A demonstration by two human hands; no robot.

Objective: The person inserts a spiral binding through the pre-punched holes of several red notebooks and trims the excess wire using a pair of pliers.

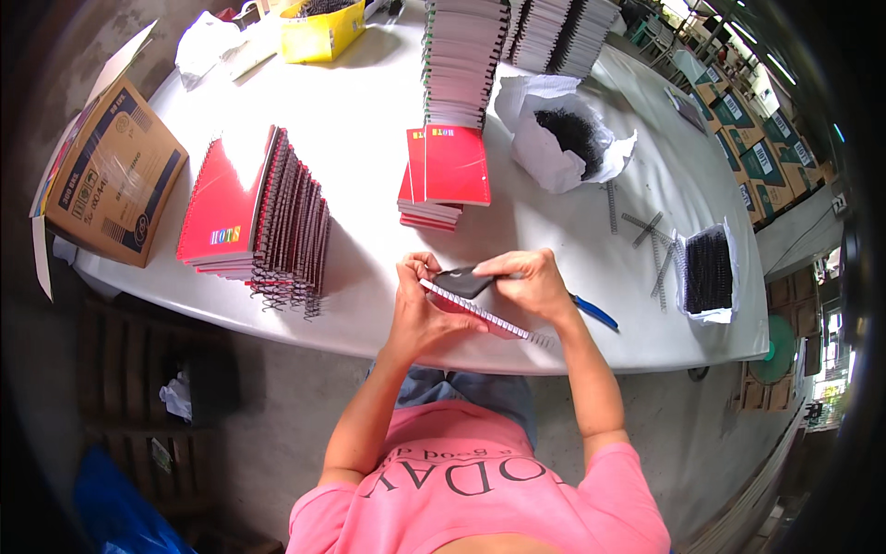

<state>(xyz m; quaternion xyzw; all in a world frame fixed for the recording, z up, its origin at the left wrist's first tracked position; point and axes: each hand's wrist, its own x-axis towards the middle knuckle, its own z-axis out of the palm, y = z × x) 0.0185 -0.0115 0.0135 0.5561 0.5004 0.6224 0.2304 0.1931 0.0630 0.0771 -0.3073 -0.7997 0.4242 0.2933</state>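
Two stacks of red-covered spiral notebooks sit on the white table point(369, 111): a fanned row point(258, 217) at the left and a short pile point(443, 175) in the middle. Behind the pile rise tall stacks of unbound white pages point(461, 55). A brown cardboard box point(111, 175) with dark printed panels leans at the table's left end, and a yellow box point(318, 32) stands at the far edge. Two white paper wraps hold black wire coils, one point(568, 138) behind the hands, one point(709, 272) at the right.

The left hand point(420, 309) is closed around a red notebook with a white wire spine point(484, 319), held at the table's near edge. The right hand point(531, 282) pinches a black plier-like tool point(461, 280) with a blue handle against the spine.
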